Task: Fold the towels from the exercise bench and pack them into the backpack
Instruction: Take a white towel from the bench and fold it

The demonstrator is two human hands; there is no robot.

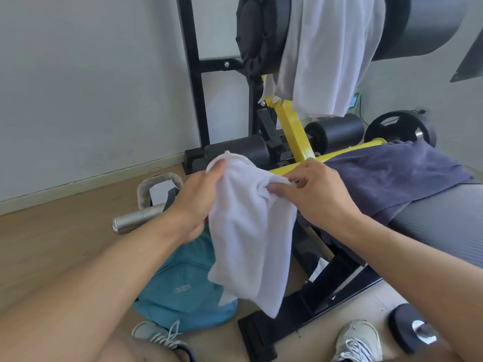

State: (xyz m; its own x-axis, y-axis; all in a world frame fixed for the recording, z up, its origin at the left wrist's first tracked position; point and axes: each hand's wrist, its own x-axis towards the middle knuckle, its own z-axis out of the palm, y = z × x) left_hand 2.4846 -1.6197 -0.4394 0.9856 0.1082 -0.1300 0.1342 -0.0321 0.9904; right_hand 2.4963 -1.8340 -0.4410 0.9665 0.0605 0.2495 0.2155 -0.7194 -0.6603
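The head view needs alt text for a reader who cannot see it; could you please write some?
Two bare hands, left and right, hold a white towel up by its top edge above a teal backpack on the floor. A purple towel lies on the bench at right, and a grey towel hangs over a black roller above.

Both my hands up in front of me, each one gripping.

My left hand [198,194] comes in from the lower left on a bare forearm, thumb up at the top, fingers curled underneath and closed on the white towel [251,231]. My right hand [316,194] reaches in from the right, back of the hand toward me, thumb and fingers pinching the same towel.
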